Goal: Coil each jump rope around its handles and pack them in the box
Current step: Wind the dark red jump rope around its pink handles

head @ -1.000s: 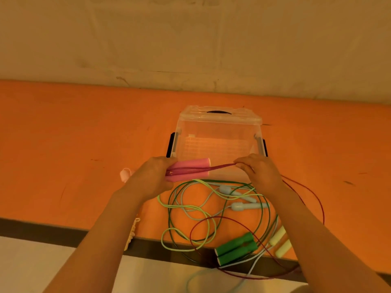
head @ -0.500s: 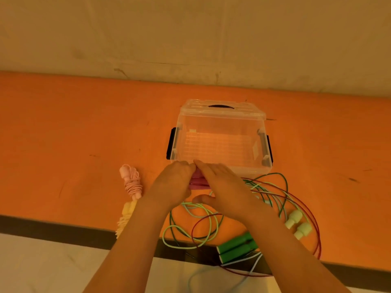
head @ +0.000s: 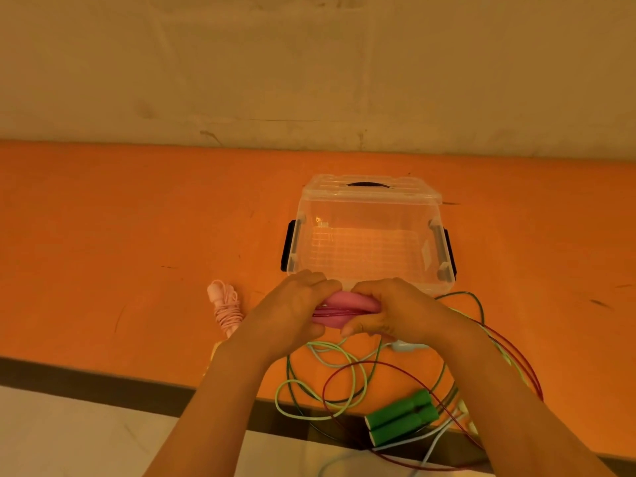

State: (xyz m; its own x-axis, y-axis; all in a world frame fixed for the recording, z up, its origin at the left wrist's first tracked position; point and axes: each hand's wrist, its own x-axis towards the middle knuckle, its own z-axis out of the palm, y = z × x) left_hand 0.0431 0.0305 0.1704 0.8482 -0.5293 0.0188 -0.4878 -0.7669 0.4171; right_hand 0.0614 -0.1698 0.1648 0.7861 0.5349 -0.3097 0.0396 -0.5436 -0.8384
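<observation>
While both hands (head: 289,315) (head: 395,309) clasp pink handles (head: 344,304), grip closed, maroon cord (head: 509,352) trailing right

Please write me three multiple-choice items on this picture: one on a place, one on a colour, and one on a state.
1. Where does the coiled light pink rope lie?
A. in the box
B. on the orange table, left of the hands
C. on the floor

2. What colour are the paired handles at the table's near edge?
A. green
B. blue
C. black

3. What is the state of the clear box?
A. shut and latched
B. open and holding no rope
C. open and full of ropes

Key: 1 B, it rests on the table beside the left hand. 2 A, both are bright green. 3 B, its ribbed bottom shows bare.

Both the left and right hand grip the pink handles.
</observation>
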